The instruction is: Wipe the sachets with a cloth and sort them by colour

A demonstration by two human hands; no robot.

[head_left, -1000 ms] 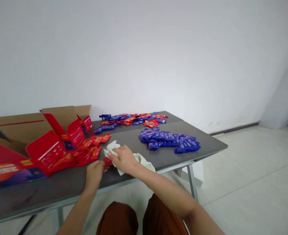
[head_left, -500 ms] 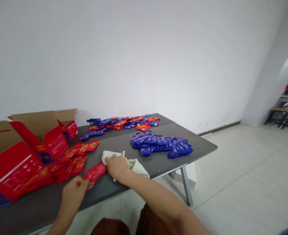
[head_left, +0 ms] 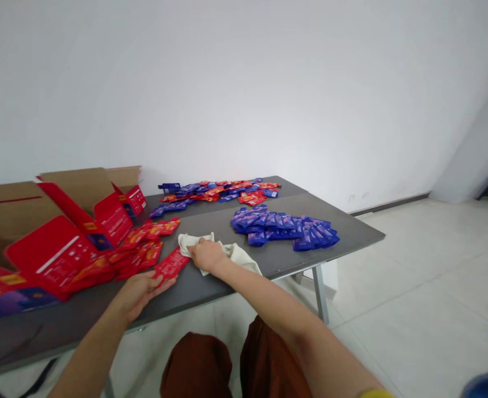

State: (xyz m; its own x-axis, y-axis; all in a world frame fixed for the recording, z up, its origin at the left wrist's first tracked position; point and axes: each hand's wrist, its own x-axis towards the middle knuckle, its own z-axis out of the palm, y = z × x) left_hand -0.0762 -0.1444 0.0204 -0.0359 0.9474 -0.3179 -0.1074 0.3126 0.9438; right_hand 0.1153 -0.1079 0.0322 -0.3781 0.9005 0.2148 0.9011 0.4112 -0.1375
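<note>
A red sachet (head_left: pixel 172 264) with small pale print lies between my hands near the table's front edge. My left hand (head_left: pixel 142 292) holds its near end, fingers reaching beneath and alongside it. At the sachet's far end, my right hand (head_left: pixel 208 255) grips a cream-white cloth (head_left: pixel 244 258) and presses it there; the fingertips are partly hidden. The cloth's loose part trails right across the tabletop. Just left of the cloth and beyond my left hand lies a heap of red-orange sachets (head_left: pixel 138 251).
Open red boxes (head_left: pixel 53 249) and a brown carton (head_left: pixel 3 207) stand on the left. Purple-blue sachets (head_left: pixel 285 228) are spread in overlapping rows on the grey table (head_left: pixel 210 287). A mixed pile of red and blue sachets (head_left: pixel 222 190) lies at the back by the wall.
My left hand's fingers have straightened out under the sachet from a pinch at its end. The right hand stays on the cloth at the far end. The view has shifted slightly.
</note>
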